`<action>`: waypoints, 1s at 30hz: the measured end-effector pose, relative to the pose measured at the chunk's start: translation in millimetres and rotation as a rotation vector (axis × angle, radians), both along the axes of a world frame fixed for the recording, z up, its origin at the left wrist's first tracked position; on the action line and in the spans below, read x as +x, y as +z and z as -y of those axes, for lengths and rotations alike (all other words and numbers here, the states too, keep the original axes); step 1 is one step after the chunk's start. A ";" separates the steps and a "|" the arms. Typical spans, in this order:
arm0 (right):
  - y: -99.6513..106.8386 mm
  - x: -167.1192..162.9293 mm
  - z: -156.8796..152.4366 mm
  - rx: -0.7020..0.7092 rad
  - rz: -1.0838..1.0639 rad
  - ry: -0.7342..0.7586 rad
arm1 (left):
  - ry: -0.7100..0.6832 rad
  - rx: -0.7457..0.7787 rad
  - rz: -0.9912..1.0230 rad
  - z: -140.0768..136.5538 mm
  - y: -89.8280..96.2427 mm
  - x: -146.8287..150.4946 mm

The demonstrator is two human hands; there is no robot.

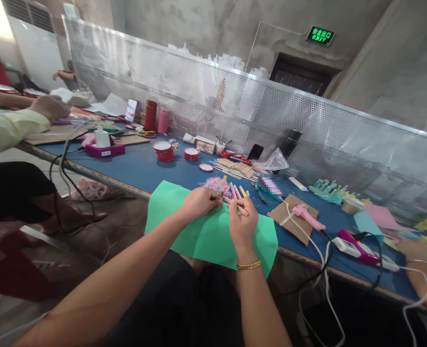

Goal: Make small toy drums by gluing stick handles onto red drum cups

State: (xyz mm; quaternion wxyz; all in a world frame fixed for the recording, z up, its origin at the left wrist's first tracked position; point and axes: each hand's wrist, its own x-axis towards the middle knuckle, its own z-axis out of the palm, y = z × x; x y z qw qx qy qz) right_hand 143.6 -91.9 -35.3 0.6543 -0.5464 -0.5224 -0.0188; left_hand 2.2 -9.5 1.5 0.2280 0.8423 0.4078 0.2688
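Observation:
My left hand (199,204) pinches a short, thin stick with a yellow top (224,180), which points upward. Close beside it, my right hand (244,222) is closed around a slim pinkish stick (241,208) whose exact kind I cannot make out. Both hands are over a green sheet (199,236) that drapes off the table's front edge toward my lap. Just beyond the fingers lies a pile of pink and purple strands (213,184). Several pink and yellow sticks (243,191) lie to the right of that pile.
Red-rimmed discs (163,150) are stacked at the back left, near wooden sticks (235,166). A pink glue gun (307,216) rests on cardboard (289,226) at the right, its cables trailing off the edge. Co-workers' hands show at far left (50,107) and far right (416,250).

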 end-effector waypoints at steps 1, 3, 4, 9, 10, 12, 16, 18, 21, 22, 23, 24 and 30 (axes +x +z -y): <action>0.0 -0.1 0.1 0.000 -0.002 -0.004 | 0.001 0.000 0.000 -0.4 -0.6 0.0; 0.1 0.0 0.3 -0.007 0.007 0.006 | -0.002 0.004 0.005 -1.2 -1.6 0.1; 0.2 0.0 0.4 -0.013 0.016 0.016 | -0.004 0.007 0.008 -1.5 -2.0 0.1; 0.0 0.4 0.9 -0.019 0.027 0.017 | -0.002 0.012 0.009 -2.3 -2.4 0.1; -0.3 0.4 1.0 -0.015 0.020 0.005 | 0.001 0.010 0.005 -2.3 -2.4 0.0; -0.7 0.2 1.2 -0.005 0.011 -0.011 | 0.002 0.006 0.001 -2.4 -2.5 -0.1; -0.5 0.0 1.1 -0.001 0.034 0.012 | -0.009 0.011 0.007 -2.3 -2.6 -0.1; -0.2 0.0 0.9 -0.008 0.045 0.025 | -0.007 0.019 0.003 -1.7 -1.9 0.0; 0.1 0.2 0.7 -0.018 0.035 0.005 | 0.001 0.013 -0.004 -0.5 -0.2 0.3; 0.1 0.2 0.7 -0.017 0.028 -0.004 | 0.000 0.008 -0.003 -0.2 0.3 0.4; 0.1 0.3 0.8 -0.016 0.021 -0.009 | -0.001 0.003 -0.004 -0.1 0.6 0.5; 0.1 0.3 0.8 -0.013 0.015 -0.010 | -0.001 0.000 -0.003 -0.1 0.7 0.6; 0.5 0.2 0.6 -0.024 0.036 0.018 | -0.017 0.009 0.011 -1.9 -1.5 0.7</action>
